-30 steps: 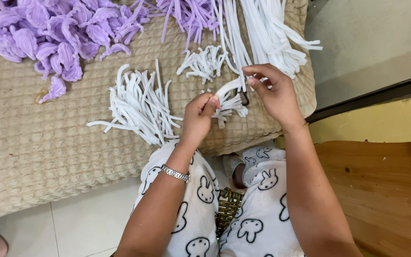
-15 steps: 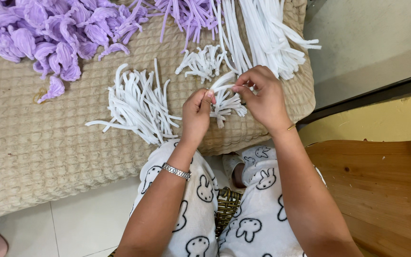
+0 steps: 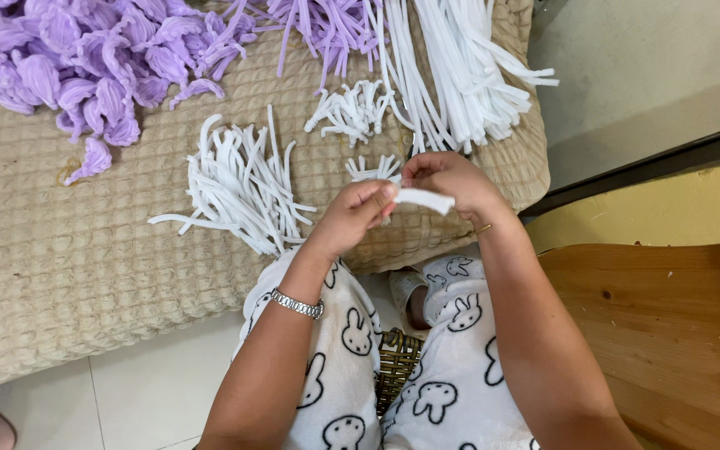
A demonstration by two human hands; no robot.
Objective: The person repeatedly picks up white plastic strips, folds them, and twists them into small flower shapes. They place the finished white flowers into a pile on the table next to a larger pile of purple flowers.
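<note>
Seated person at a beige waffle-textured cushion (image 3: 85, 250), seen from the head camera. Both hands meet just beyond the cushion's near edge. The left hand (image 3: 356, 218) and the right hand (image 3: 452, 179) pinch one short white fuzzy chenille stem (image 3: 425, 200) between them; the fingers (image 3: 381, 196) of each hand are closed on an end of it, and the stem lies nearly level, lifted clear of the cushion.

Progress, as a judgement: well under way and far from finished. On the cushion's far left lies a heap of shaped lilac chenille petals (image 3: 60, 67), seemingly done. Near its middle lies a loose fan of cut white stems (image 3: 235, 187); beyond the hands sit two small clusters of very short white pieces (image 3: 352, 108). Along the far right edge lie long uncut white stems (image 3: 460, 75) and, beside them, long lilac stems (image 3: 327, 25), apparently stock yet to be used.

Nothing stands between the hands and the piles. A dark woven basket (image 3: 395, 367) sits between the knees below the cushion; a wooden surface (image 3: 668, 333) lies to its right.
</note>
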